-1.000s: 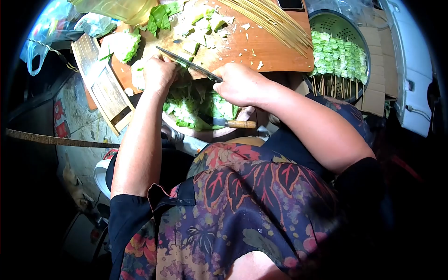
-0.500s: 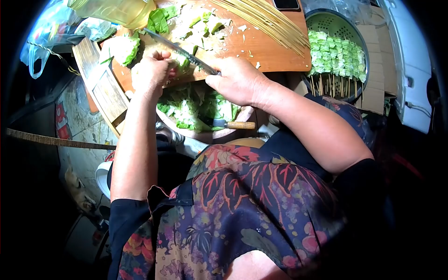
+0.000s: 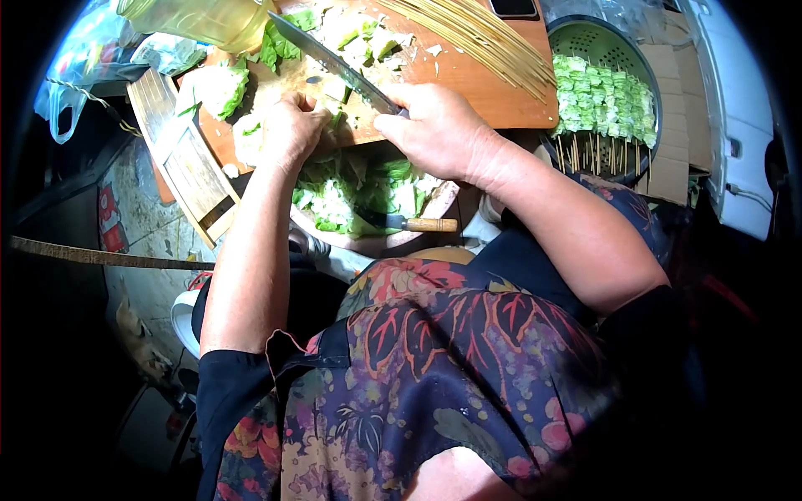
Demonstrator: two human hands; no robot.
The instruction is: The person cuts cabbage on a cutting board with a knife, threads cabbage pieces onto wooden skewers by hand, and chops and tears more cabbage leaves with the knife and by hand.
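My right hand is closed round the handle of a large knife, whose blade slants up and left over the wooden board. At the board's near edge, my left hand has its fingers curled together beside some cut greens; what they pinch is hidden. A pale cabbage piece lies just left of that hand, and a leafy chunk farther left. Chopped leaves are scattered behind the blade. Below the edge, a basin holds cut leaves and a second knife with a wooden handle.
Bare skewers and a phone lie on the board's far right. A colander at the right holds skewered leaves. A yellowish container stands at the back left, near plastic bags. Cardboard lies beside the colander.
The knife has risen and turned more steeply, its tip now farther back. My left hand moved left, then back right toward the greens, with its fingers drawn together.
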